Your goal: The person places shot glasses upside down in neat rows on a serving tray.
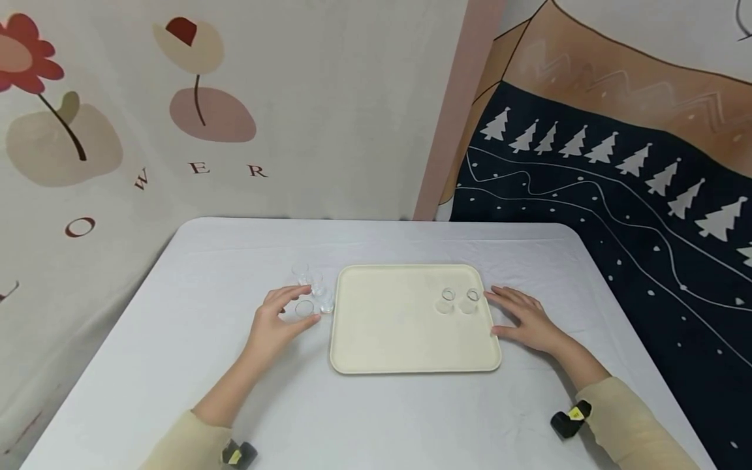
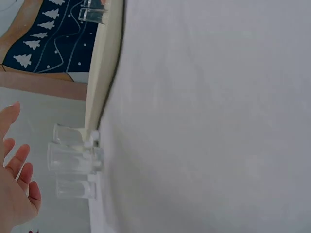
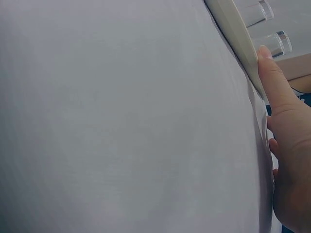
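A cream tray (image 1: 399, 339) lies on the white tabletop. Near its right end stand two small clear glasses (image 1: 444, 305), apparently upside down, their thick bases uppermost in the right wrist view. Several more clear glasses (image 1: 326, 301) cluster just off the tray's left edge; in the left wrist view these glasses (image 2: 73, 158) look upright. My left hand (image 1: 276, 321) hovers beside this cluster, thumb and fingers spread, with a gap to the glasses in the left wrist view. At the tray's right edge is my right hand (image 1: 527, 323), its thumb (image 3: 274, 80) touching the rim, fingers extended.
A white cloth (image 1: 411, 418) covers the table. Behind it hangs a pale flower-print curtain (image 1: 329, 117), with a dark tree-patterned fabric (image 1: 564, 176) at the right. Each sleeve carries a small black device, one at the right wrist (image 1: 566, 424).
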